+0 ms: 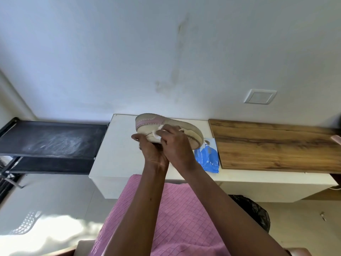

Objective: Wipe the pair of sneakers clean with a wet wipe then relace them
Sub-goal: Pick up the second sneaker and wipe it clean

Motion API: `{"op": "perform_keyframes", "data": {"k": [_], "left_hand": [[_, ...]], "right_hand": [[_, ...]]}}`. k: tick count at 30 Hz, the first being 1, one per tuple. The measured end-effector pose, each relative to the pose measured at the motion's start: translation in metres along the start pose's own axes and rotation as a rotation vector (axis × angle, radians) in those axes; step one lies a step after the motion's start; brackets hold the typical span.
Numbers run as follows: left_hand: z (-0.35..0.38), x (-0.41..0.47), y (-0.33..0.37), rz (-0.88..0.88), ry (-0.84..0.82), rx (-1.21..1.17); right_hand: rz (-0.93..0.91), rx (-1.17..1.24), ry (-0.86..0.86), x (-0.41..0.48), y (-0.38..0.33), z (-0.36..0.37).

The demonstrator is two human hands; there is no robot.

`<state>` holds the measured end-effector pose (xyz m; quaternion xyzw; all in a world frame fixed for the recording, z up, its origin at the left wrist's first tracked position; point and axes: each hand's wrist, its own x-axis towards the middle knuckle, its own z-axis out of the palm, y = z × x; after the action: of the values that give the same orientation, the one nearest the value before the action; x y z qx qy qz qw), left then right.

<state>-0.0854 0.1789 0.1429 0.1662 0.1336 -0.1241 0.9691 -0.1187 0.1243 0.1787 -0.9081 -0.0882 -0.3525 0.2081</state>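
Note:
A beige sneaker (147,121) with a pink band is held up above the white counter (118,148), lying on its side. My left hand (150,151) grips it from below, thumb hooked at its left edge. My right hand (175,143) holds a white wet wipe (159,130) and presses it against the sneaker's side. A blue pack of wet wipes (207,157) lies on the counter just right of my hands. A pink edge at the far right of the frame (336,138) could be the second sneaker; too little of it shows to tell.
A wooden board (276,145) covers the counter's right part. A black rack (51,143) stands to the left of the counter. A dark bag (252,209) sits on the floor under the counter. My pink garment (166,218) fills the foreground.

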Motion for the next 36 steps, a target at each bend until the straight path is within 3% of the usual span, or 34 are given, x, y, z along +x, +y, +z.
{"op": "perform_keyframes", "data": {"k": [5,11,21,31,34,36], "left_hand": [[0.007,-0.002,-0.004,0.016,0.02,0.07],[0.023,-0.01,0.003,0.051,-0.006,0.059],[0.032,-0.015,-0.002,0.079,-0.042,0.246],[0.041,-0.028,-0.009,0.164,-0.073,0.396],[0.041,-0.029,-0.01,0.189,-0.107,0.435],[0.039,-0.025,-0.008,0.202,-0.138,0.492]], "right_hand": [[-0.058,-0.109,-0.128,0.014,0.008,0.002],[0.091,-0.107,0.05,0.015,0.028,-0.008],[-0.191,-0.038,0.081,0.03,0.008,-0.014],[-0.517,-0.144,-0.211,0.058,0.014,-0.013],[-0.567,-0.155,-0.167,0.056,0.02,-0.016],[-0.49,-0.177,-0.102,0.049,0.023,-0.02]]}}
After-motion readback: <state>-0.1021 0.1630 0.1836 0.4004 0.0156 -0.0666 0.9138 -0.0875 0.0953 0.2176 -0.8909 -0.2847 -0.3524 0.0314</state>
